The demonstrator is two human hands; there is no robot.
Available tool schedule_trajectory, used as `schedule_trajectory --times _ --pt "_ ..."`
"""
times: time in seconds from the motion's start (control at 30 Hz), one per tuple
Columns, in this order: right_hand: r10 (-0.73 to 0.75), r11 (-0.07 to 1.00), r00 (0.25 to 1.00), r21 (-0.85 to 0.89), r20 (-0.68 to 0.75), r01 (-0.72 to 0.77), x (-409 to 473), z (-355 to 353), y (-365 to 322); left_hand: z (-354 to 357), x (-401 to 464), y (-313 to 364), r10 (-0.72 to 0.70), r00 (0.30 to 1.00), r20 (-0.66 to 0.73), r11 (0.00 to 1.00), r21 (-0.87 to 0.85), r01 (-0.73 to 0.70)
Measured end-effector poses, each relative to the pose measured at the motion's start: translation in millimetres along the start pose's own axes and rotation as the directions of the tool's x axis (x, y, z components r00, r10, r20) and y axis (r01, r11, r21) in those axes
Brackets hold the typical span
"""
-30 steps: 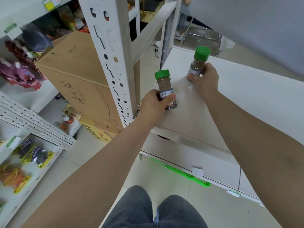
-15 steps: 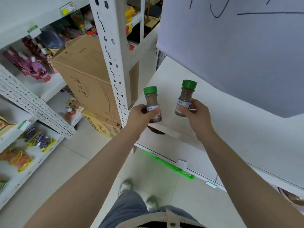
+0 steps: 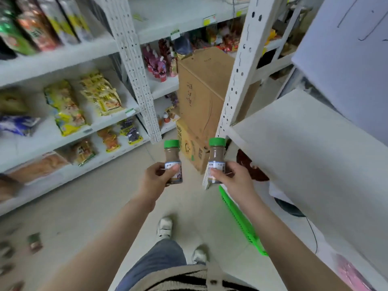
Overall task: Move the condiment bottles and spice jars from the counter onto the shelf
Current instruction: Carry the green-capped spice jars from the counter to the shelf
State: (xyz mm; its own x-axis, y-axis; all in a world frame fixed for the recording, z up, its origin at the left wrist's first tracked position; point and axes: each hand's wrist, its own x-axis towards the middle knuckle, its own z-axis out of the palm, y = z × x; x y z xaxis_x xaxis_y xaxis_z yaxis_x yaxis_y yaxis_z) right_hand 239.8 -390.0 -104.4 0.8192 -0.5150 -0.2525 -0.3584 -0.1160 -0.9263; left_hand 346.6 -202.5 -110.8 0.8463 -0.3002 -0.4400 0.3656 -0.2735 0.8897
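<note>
Two spice jars are up in the air, well apart from each other, one in each hand. The left hand (image 3: 156,178) has its grip curled round the left spice jar (image 3: 173,162), thumb across the label; the right hand (image 3: 235,175) has its grip closed round the right spice jar (image 3: 216,160) in the same way. Both jars stand nearly upright, with green screw caps, brown powder inside and a white label with a blue band. There is print on the labels, but it is too blurred to read.

The right jar hangs just off the front corner of the white tabletop (image 3: 304,148), not touching it. The left jar is out over the pale tiled floor (image 3: 84,206).

To the left runs the shelf (image 3: 69,53), white metal boards on perforated uprights (image 3: 134,66), stocked with yellow snack bags (image 3: 100,95), dark drink bottles (image 3: 31,24) on the top board and small price tags along the edges, none legible. A tall cardboard box (image 3: 201,91) stands between the shelving and the tabletop, with hand-drawn marks on its side that I cannot make out, and a lower printed carton (image 3: 193,148) sits at its foot. A bright green plastic strip (image 3: 241,221) lies on the floor beside the tabletop. A white board (image 3: 346,59) with dark pen strokes leans above the tabletop. White shoes (image 3: 165,226) show below.
</note>
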Motion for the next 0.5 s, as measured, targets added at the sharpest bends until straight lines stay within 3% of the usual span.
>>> schedule_trajectory --times 0.23,0.5 --pt "-0.008 0.996 0.940 -0.085 0.342 0.040 -12.4 102.8 -19.0 -97.1 -30.5 -37.1 -0.092 0.970 -0.225 0.987 -0.150 0.058" --pt "-0.009 0.986 0.866 -0.142 0.500 0.092 -18.8 226.7 -46.8 -203.1 -48.4 -72.9 -0.202 0.912 -0.358 0.932 -0.356 0.067"
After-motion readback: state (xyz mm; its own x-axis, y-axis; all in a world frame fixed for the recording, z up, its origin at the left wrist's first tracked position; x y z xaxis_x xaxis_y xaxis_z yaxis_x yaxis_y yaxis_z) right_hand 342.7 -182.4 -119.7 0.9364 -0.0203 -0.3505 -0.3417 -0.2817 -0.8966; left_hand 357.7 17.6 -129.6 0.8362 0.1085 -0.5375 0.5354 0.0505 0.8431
